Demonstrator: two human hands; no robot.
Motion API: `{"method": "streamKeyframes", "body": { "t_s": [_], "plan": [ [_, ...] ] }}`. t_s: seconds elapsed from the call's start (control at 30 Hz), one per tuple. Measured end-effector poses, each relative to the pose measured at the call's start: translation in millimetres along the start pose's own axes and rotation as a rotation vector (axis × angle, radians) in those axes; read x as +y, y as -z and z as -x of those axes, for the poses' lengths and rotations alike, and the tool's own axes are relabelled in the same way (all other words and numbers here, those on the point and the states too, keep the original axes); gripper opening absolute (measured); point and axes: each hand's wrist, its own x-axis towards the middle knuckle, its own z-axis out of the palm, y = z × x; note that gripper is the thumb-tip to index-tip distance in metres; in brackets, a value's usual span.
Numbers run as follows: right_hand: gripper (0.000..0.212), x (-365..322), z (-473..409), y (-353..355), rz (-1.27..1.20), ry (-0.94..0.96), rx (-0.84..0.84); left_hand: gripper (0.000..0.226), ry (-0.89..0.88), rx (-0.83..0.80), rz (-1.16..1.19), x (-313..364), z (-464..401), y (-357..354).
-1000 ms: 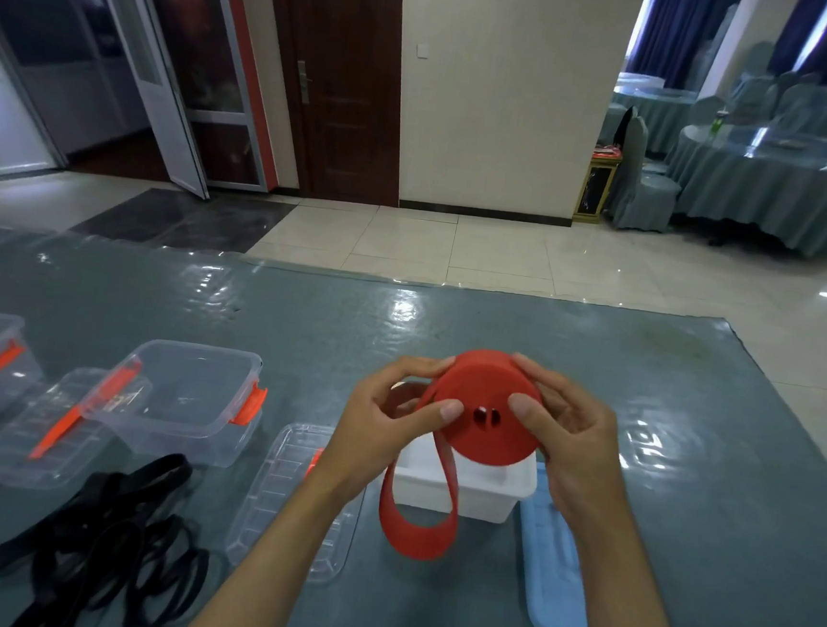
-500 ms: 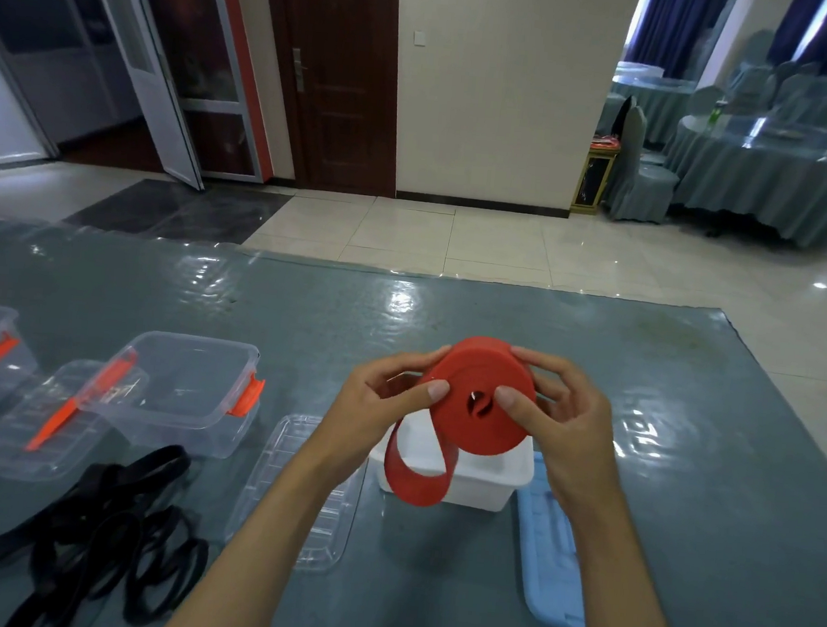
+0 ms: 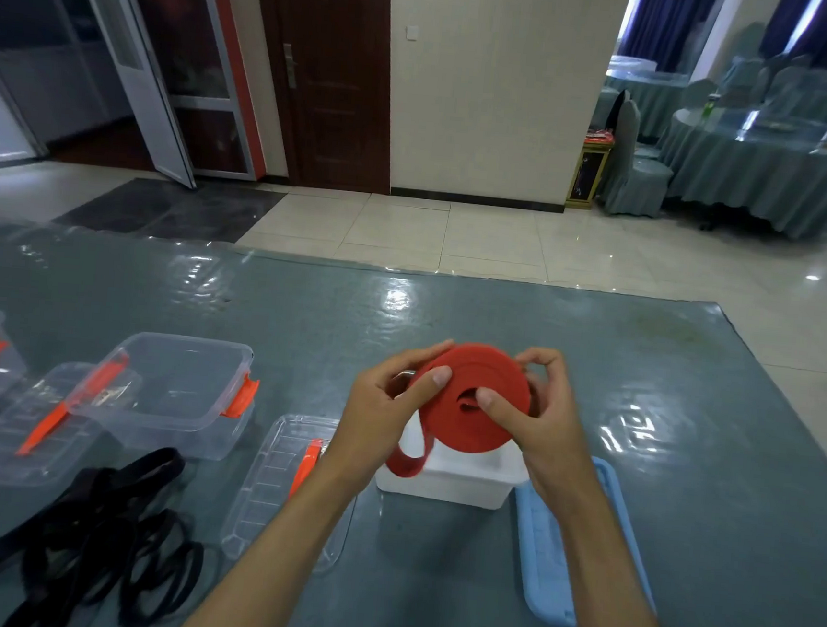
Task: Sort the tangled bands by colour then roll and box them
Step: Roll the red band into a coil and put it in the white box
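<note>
Tail of the red band roll point(image 3: 474, 398) has shortened to a small loop; both the left hand point(image 3: 388, 411) and right hand point(image 3: 537, 419) grip it above the white box point(image 3: 447, 481). Rolling looks nearly finished; the black bands point(image 3: 97, 535) near left wait.

Red band roll point(image 3: 479, 419) above white box point(image 3: 447, 481); black bands point(image 3: 96, 545) tangled.

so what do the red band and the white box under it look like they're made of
Red band: looks like matte rubber or elastic; it coils tightly into a roll and its loose tail droops limply. White box: probably opaque, smooth plastic, with rigid straight walls and a moulded rim. Neither can be confirmed by sight alone.
</note>
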Motion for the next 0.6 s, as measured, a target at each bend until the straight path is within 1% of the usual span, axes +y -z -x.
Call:
{"method": "streamKeyframes", "body": {
  "t_s": [0.07,0.13,0.17,0.23,0.27,0.3,0.4,0.47,0.53,0.6],
  "plan": [
    [0.068,5,-2,4,0.042,-0.051,-0.037,0.036,-0.023,0.068,-0.039,-2,0,-1],
    [0.08,7,-5,6,0.079,-0.042,-0.06,0.029,-0.007,0.127,0.015,-9,2,-4],
    [0.077,9,-7,5,0.085,-0.023,-0.062,0.024,0.003,0.135,0.053,-14,4,-6],
    [0.06,15,-9,0,0.069,0.004,-0.008,0.011,0.025,0.13,0.101,-26,8,-7],
    [0.055,20,-9,-4,0.044,0.004,0.048,0.009,0.04,0.129,0.104,-32,9,-7],
    [0.052,24,-10,-6,0.019,-0.006,0.103,0.013,0.061,0.136,0.105,-35,10,-7],
    [0.049,39,-12,-10,-0.023,-0.028,0.211,0.027,0.143,0.149,0.153,-43,9,-10],
    [0.048,46,-14,-11,-0.025,-0.033,0.25,0.029,0.185,0.158,0.186,-44,8,-12],
    [0.048,53,-16,-14,-0.027,-0.052,0.296,0.025,0.171,0.218,0.159,-49,5,-15],
    [0.046,61,-18,-19,-0.028,-0.065,0.362,0.009,0.165,0.337,0.156,-55,0,-19]
  ]
}}
